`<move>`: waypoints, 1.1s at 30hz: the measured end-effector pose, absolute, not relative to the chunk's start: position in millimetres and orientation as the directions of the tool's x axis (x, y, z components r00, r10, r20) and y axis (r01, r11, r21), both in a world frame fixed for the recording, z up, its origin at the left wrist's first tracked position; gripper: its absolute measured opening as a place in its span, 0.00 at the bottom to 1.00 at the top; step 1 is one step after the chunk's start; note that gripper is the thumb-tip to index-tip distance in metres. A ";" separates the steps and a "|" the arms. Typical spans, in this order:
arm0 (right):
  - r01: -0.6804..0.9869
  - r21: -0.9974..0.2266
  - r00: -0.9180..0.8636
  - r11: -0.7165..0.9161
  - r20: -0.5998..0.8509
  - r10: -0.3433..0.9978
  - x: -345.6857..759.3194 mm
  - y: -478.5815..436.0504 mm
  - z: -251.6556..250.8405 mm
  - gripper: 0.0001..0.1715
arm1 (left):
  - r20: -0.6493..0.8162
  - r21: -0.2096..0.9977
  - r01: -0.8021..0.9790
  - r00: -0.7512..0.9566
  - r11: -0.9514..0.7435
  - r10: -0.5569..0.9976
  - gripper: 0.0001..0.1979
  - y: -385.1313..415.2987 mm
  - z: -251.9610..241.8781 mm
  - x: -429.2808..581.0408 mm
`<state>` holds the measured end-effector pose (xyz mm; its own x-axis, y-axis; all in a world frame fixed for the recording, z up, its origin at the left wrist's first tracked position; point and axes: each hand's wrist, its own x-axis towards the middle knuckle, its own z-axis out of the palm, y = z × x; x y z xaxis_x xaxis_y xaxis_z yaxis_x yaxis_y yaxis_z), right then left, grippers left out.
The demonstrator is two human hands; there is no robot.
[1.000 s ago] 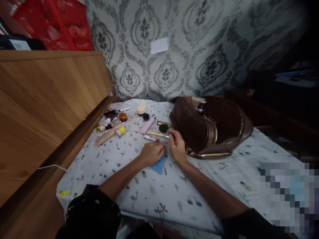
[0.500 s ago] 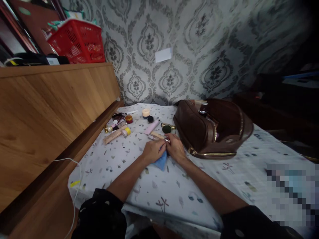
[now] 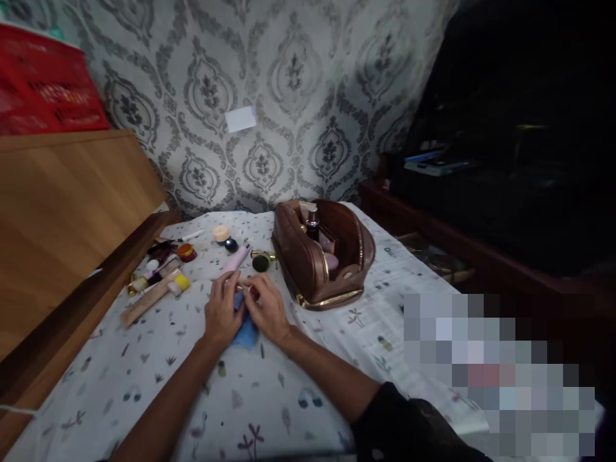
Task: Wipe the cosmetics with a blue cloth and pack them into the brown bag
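My left hand point(image 3: 224, 311) and my right hand point(image 3: 267, 309) meet over the patterned sheet, fingers closed together. Between the fingertips shows a slim shiny tube point(image 3: 244, 288), mostly hidden. Below it a blue cloth point(image 3: 246, 332) hangs between the hands, touching the palms; what grips it is unclear. Just beyond the fingers lie a pink tube point(image 3: 237, 258) and a dark round compact point(image 3: 260, 262) beside a gold tube point(image 3: 268, 255). To the right stands a brown cosmetic bag point(image 3: 299, 260), unzipped, with a dark bottle point(image 3: 312, 224) and other cosmetics inside.
Left on the sheet point(image 3: 192, 385) sit a beige tube point(image 3: 149, 300), a yellow-banded item point(image 3: 180, 282), an amber jar point(image 3: 187, 252) and several other cosmetics. A cream-lidded jar point(image 3: 221, 233) stands farther back. A wooden panel point(image 3: 72, 186) borders the left; a patterned wall point(image 3: 289, 96) rises behind.
The view has swung right, so everything sits farther left. My fingers have drawn up around the slim tube, and the left hand is more upright; the blue cloth stays beneath.
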<state>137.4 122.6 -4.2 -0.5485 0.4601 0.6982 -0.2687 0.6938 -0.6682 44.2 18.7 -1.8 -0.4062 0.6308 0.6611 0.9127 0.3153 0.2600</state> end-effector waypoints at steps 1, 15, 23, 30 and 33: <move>-0.315 -0.634 -0.542 0.706 0.731 0.415 139.3 119.0 -2.8 0.10 | 0.650 0.258 0.916 -0.399 0.306 0.646 0.24 18.4 -1.5 42.5; -0.445 -0.710 -0.483 0.546 0.703 0.521 151.6 117.4 22.7 0.09 | 0.580 0.353 0.896 -0.436 0.270 0.688 0.15 7.7 -2.7 4.6; -0.341 -0.939 -0.595 -0.053 0.172 0.785 134.0 132.1 2.6 0.19 | 0.369 0.612 0.757 -0.527 0.227 0.765 0.14 9.1 11.1 15.0; -0.313 -0.859 -0.694 -0.404 -0.084 0.715 123.3 137.7 -7.0 0.24 | 0.341 0.856 0.508 -0.700 0.101 0.628 0.18 10.7 18.9 16.8; -0.324 -0.853 -0.721 -0.410 -0.058 0.690 124.3 138.0 -3.8 0.26 | 0.304 0.922 0.387 -0.747 0.016 0.592 0.18 11.2 20.0 17.3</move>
